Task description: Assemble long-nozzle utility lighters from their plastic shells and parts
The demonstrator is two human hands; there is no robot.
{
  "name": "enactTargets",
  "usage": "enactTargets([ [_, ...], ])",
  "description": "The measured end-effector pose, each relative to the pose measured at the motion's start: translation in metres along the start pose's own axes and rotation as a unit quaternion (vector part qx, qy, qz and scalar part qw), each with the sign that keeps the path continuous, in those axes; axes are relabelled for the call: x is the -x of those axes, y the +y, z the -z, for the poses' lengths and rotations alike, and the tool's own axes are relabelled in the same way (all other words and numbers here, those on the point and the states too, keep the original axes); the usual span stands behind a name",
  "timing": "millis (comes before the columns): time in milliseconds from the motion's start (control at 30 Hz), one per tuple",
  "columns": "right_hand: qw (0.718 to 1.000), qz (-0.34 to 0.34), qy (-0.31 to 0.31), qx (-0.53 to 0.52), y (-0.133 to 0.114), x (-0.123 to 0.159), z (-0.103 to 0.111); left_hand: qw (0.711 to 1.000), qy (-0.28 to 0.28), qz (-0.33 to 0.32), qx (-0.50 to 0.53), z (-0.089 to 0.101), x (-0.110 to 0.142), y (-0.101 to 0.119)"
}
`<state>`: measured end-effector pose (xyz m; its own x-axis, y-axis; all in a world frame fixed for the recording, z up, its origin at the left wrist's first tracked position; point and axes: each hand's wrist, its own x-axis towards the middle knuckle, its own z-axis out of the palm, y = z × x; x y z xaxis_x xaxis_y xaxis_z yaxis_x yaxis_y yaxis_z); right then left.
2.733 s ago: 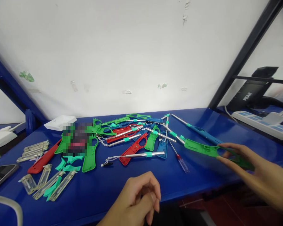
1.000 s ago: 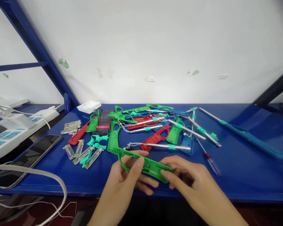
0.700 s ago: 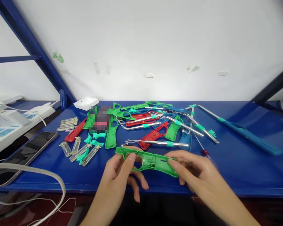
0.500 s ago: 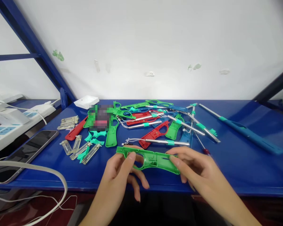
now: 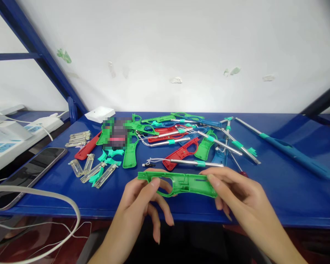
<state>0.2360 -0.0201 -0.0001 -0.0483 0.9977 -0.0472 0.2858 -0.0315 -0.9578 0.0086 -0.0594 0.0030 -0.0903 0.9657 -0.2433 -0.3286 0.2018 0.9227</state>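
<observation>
A green lighter casing half (image 5: 194, 185) is held level above the front of the blue table, its hollow inner side facing me. My left hand (image 5: 144, 201) pinches its narrow end beside the trigger opening, thumb on the near side. At the wider handle end, my right hand (image 5: 236, 194) grips it between thumb and fingers. Just beyond lies a metal lighter tube (image 5: 187, 162) with white wires and a small black-tipped part (image 5: 149, 165). A red casing half (image 5: 178, 154) rests behind that tube.
Several clear fuel tanks (image 5: 106, 176) and teal triggers (image 5: 114, 153) lie at left, near a phone (image 5: 30, 176) and a power strip (image 5: 5, 146). More casings and tubes are heaped at the back. An assembled blue lighter (image 5: 297, 156) lies right; a red-handled screwdriver (image 5: 243, 173) sits partly behind my right hand.
The green casing half has shifted slightly right and levelled out, with both hands still on it. The whole view has also moved a little.
</observation>
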Motion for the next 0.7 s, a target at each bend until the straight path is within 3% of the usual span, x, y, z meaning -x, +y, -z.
enactTargets([
  [267,1.000,0.018,-0.003,0.017,0.011,-0.006,0.005,1.000,-0.012,-0.009,-0.018,-0.003,0.004,0.008],
  [367,0.999,0.012,-0.002,0.038,0.013,-0.004,0.010,0.987,0.032,-0.056,-0.145,0.004,0.005,0.006],
  [433,0.998,0.013,0.006,0.061,0.013,-0.002,0.012,0.947,0.052,-0.114,-0.295,0.012,0.004,0.003],
  [500,0.996,0.029,0.014,0.087,0.012,-0.001,0.014,0.889,0.042,-0.183,-0.419,0.021,0.002,-0.001],
  [567,0.992,0.060,0.019,0.111,0.012,-0.002,0.014,0.844,0.020,-0.248,-0.475,0.028,-0.001,-0.005],
  [700,0.981,0.127,0.025,0.147,0.017,-0.006,0.013,0.793,-0.032,-0.329,-0.512,0.033,-0.009,-0.013],
])
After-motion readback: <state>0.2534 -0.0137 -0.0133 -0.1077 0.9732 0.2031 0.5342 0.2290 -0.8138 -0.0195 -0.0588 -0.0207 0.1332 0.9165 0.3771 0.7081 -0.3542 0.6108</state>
